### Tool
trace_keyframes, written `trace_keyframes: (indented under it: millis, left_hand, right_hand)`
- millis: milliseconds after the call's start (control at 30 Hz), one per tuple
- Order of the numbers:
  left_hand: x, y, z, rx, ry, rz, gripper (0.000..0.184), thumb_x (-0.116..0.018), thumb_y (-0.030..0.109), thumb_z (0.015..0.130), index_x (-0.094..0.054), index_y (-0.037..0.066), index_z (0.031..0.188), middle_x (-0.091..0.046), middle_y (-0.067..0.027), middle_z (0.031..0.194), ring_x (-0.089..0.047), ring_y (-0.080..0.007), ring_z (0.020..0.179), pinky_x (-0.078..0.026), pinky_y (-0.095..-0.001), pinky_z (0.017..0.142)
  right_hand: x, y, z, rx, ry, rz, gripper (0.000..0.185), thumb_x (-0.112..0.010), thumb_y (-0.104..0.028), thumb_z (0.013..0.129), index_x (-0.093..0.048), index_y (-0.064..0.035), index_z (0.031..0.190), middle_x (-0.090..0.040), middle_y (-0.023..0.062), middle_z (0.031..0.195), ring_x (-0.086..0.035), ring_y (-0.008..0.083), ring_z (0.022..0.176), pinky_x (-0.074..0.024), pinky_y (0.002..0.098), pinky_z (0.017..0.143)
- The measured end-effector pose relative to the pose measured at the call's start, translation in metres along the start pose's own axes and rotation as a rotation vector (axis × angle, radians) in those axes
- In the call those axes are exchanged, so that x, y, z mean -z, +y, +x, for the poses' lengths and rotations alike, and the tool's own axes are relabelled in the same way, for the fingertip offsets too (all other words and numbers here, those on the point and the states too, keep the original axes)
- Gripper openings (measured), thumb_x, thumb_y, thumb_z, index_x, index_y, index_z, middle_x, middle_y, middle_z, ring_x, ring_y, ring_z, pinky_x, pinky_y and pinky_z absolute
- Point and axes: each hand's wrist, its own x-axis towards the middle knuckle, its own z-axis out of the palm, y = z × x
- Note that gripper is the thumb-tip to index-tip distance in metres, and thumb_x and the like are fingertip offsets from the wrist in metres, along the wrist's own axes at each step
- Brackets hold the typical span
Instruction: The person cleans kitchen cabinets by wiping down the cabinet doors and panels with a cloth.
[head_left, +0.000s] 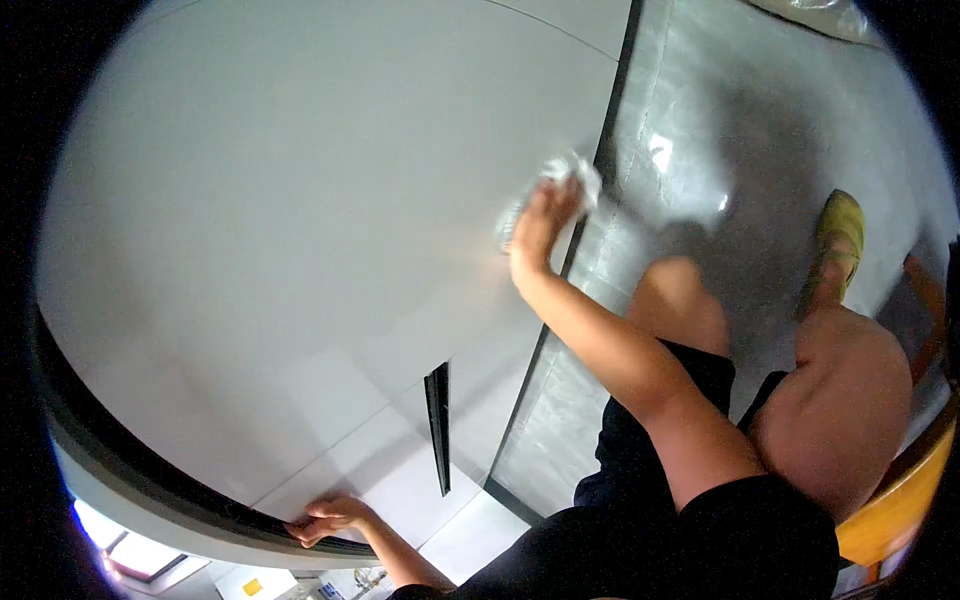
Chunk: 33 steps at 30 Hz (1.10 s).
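My right hand point(545, 215), blurred by motion, presses a crumpled white cloth or tissue point(575, 172) against a large white panel point(300, 200), close to the dark strip along the panel's floor-side edge. Whether it is cloth or paper I cannot tell. At the lower left, my left hand point(332, 518) has its fingers bent over the black edge point(215, 505) that borders the panel. Between the two hands, a narrow black slot point(438, 430), perhaps a recessed handle, is set into the panel.
Shiny grey floor point(680, 170) runs along the panel's right side. My bent legs and a yellow-green shoe point(842, 235) rest over it. An orange-yellow piece, likely furniture point(900, 500), stands at the lower right. Small blurred items point(340, 585) show beyond the black edge.
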Motion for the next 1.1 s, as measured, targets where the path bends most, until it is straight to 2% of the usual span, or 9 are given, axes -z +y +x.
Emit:
trace_keyframes:
  millis: [133,267,333,467,633,800,967,1000,1100]
  left_hand:
    - [0.003,-0.002,-0.001,0.024,-0.045,0.028,0.072,-0.034,0.056,0.090,-0.038,-0.010,0.121,-0.035,-0.0199,0.105,-0.034,-0.0313,0.101,-0.031,-0.0476,0.088]
    - [0.001,0.006,0.003,-0.043,-0.011,0.033,0.070,-0.035,0.054,0.091,-0.036,-0.009,0.121,-0.035,-0.0212,0.106,-0.034,-0.0320,0.101,-0.028,-0.0478,0.089]
    - [0.004,-0.001,0.001,-0.073,-0.027,0.055,0.070,-0.034,0.054,0.091,-0.036,-0.009,0.122,-0.035,-0.0217,0.107,-0.034,-0.0320,0.102,-0.028,-0.0477,0.090]
    - [-0.001,-0.001,-0.003,-0.001,-0.030,0.020,0.072,-0.031,0.056,0.092,-0.036,-0.009,0.124,-0.034,-0.0216,0.109,-0.034,-0.0314,0.102,-0.027,-0.0471,0.092]
    - [-0.003,-0.003,-0.003,-0.027,-0.009,0.113,0.051,-0.029,0.039,0.095,-0.037,-0.006,0.116,-0.038,-0.0190,0.107,-0.036,-0.0305,0.097,-0.032,-0.0471,0.085]
    - [-0.008,-0.020,-0.008,-0.044,-0.031,0.070,0.061,-0.031,0.043,0.091,-0.037,-0.009,0.122,-0.034,-0.0213,0.106,-0.032,-0.0310,0.100,-0.031,-0.0476,0.086]
    - [-0.001,-0.004,-0.002,0.091,-0.037,0.001,0.062,-0.038,0.041,0.087,-0.037,-0.008,0.124,-0.035,-0.0202,0.106,-0.032,-0.0308,0.099,-0.030,-0.0468,0.086]
    - [0.000,0.001,-0.001,0.094,-0.020,-0.016,0.062,-0.038,0.041,0.087,-0.037,-0.008,0.124,-0.035,-0.0201,0.106,-0.033,-0.0307,0.098,-0.030,-0.0467,0.086]
    - [0.001,0.014,0.004,0.087,-0.010,-0.048,0.063,-0.038,0.042,0.087,-0.037,-0.008,0.125,-0.036,-0.0197,0.106,-0.033,-0.0304,0.098,-0.030,-0.0465,0.087]
  right_hand:
    - [0.016,-0.116,-0.016,0.987,-0.102,0.029,0.057,-0.037,-0.037,0.093,-0.031,-0.0045,0.140,-0.012,0.0231,0.147,-0.010,0.0435,0.135,-0.0137,0.0575,0.107]
    - [0.019,-0.133,0.013,1.328,-0.180,0.014,0.061,-0.052,-0.036,0.082,-0.039,-0.0089,0.136,-0.025,0.0213,0.143,-0.021,0.0435,0.132,-0.0172,0.0599,0.106]
    - [0.017,-0.104,0.051,1.225,-0.189,0.065,0.062,-0.049,-0.031,0.086,-0.031,-0.0062,0.139,-0.020,0.0209,0.145,-0.019,0.0398,0.134,-0.0157,0.0534,0.110]
    - [0.020,-0.031,0.140,0.304,-0.111,0.007,0.059,-0.023,-0.035,0.098,-0.009,0.0008,0.143,-0.006,0.0216,0.149,-0.009,0.0357,0.138,-0.0084,0.0457,0.113]
    - [0.010,-0.039,0.147,0.249,0.019,-0.057,0.059,-0.026,-0.034,0.097,-0.015,0.0025,0.142,-0.012,0.0264,0.147,-0.010,0.0391,0.137,-0.0080,0.0492,0.111]
    - [0.009,-0.110,0.045,0.938,-0.019,-0.086,0.068,-0.056,-0.020,0.086,-0.021,-0.0065,0.142,-0.015,0.0233,0.146,-0.013,0.0453,0.134,-0.0146,0.0583,0.108]
    - [0.013,-0.063,0.100,0.629,-0.411,0.590,0.053,-0.045,-0.014,0.092,-0.026,-0.0180,0.141,-0.005,0.0159,0.150,-0.004,0.0373,0.138,-0.0253,0.0496,0.108]
    - [0.028,-0.049,0.118,0.683,-0.261,0.105,0.057,-0.046,-0.014,0.092,-0.021,-0.0191,0.143,-0.002,0.0168,0.150,-0.001,0.0365,0.139,-0.0235,0.0488,0.109]
    - [0.025,-0.033,0.134,0.733,-0.306,0.173,0.065,-0.048,-0.018,0.091,-0.013,-0.0193,0.146,-0.002,0.0193,0.149,0.000,0.0374,0.139,-0.0172,0.0512,0.110]
